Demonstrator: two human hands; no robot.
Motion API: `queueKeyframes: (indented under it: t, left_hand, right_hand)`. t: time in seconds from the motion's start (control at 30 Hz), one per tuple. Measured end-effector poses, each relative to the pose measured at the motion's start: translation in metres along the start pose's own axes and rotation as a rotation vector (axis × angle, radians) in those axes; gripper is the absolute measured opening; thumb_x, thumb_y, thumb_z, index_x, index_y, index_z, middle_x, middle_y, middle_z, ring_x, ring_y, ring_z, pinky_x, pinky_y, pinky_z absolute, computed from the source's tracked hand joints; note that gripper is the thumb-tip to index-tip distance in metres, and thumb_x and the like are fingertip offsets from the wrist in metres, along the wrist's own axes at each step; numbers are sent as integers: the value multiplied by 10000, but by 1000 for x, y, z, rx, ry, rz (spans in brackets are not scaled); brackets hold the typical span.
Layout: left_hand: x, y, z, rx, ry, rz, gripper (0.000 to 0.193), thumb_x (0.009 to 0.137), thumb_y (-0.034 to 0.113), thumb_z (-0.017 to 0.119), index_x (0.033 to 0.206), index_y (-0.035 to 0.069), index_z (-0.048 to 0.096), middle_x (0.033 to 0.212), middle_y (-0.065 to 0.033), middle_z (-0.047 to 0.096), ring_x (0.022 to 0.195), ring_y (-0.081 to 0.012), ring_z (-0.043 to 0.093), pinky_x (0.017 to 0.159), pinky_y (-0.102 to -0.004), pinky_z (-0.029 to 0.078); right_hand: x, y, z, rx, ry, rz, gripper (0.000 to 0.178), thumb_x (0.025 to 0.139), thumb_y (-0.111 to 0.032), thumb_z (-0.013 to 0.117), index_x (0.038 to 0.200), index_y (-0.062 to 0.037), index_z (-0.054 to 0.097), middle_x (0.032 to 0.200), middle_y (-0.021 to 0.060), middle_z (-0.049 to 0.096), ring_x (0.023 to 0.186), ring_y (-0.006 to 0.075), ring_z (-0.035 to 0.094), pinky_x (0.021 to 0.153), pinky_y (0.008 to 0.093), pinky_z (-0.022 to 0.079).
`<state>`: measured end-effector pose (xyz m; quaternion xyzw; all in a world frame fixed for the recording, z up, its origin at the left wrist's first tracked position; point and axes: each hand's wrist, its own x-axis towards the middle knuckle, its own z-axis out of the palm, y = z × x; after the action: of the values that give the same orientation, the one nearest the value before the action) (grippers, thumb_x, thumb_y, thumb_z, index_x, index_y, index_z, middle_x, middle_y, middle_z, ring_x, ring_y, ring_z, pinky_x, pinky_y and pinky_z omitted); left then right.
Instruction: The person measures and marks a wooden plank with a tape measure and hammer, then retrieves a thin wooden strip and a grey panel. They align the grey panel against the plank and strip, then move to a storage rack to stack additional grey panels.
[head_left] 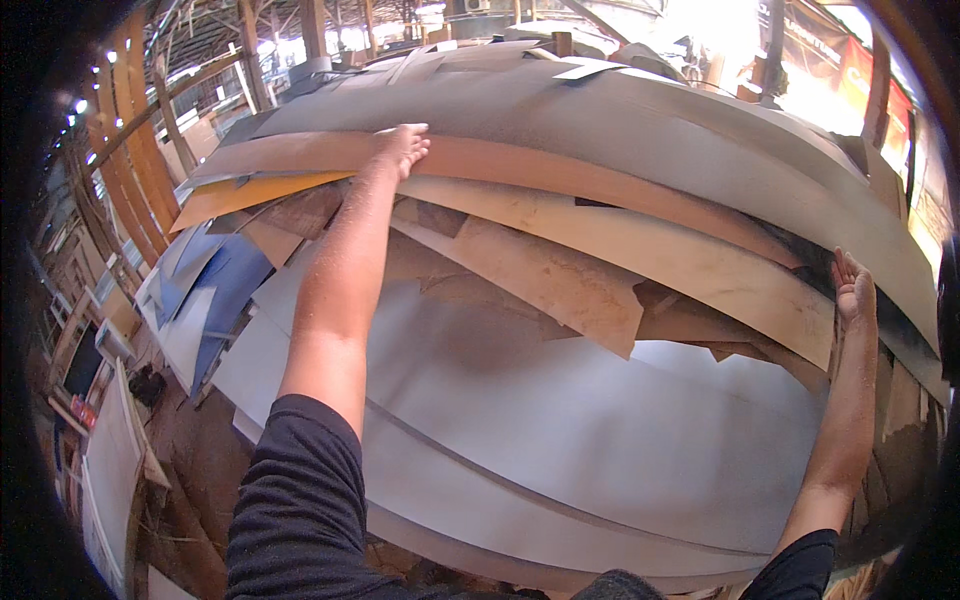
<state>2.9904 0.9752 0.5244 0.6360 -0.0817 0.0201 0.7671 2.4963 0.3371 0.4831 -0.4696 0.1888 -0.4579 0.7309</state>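
In the head view, my left arm stretches far forward over a big pile of thin, stiff sheets. My left hand is at the reddish-brown sheet, just below the front edge of a wide grey sheet. Its fingers look loosely apart; whether they touch the sheet is unclear. At the right end of the pile is my right hand, fingers pointing up, beside the end of a tan sheet and a dark sheet. Neither hand visibly grips anything. Nearer me lies a large pale grey-white sheet.
Torn brown pieces jut out between the layers. A yellow-orange sheet and blue sheets stick out at left. Boards lean at lower left. Wooden posts stand behind the pile, and a red banner hangs far right.
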Motion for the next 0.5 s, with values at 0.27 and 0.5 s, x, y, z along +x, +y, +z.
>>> queueKeyframes:
  t: [0.27,0.5]
  left_hand:
    - [-128,-10,-30,351,14,459,549,791,145,695,1263,-81,528,1173,-188,616,1066,-220,600,924,-319,466]
    - [-297,-77,-152,299,15,143,402,830,163,647,1182,-26,600,1100,-111,644,1053,-181,600,953,-307,451]
  right_hand:
    - [98,26,-15,81,-209,13,595,879,-185,654,1372,34,403,1384,119,482,1299,228,464,1071,360,374]
    - [146,39,-33,35,-294,17,534,874,-226,680,1306,21,488,1337,104,508,1250,209,496,1058,332,395]
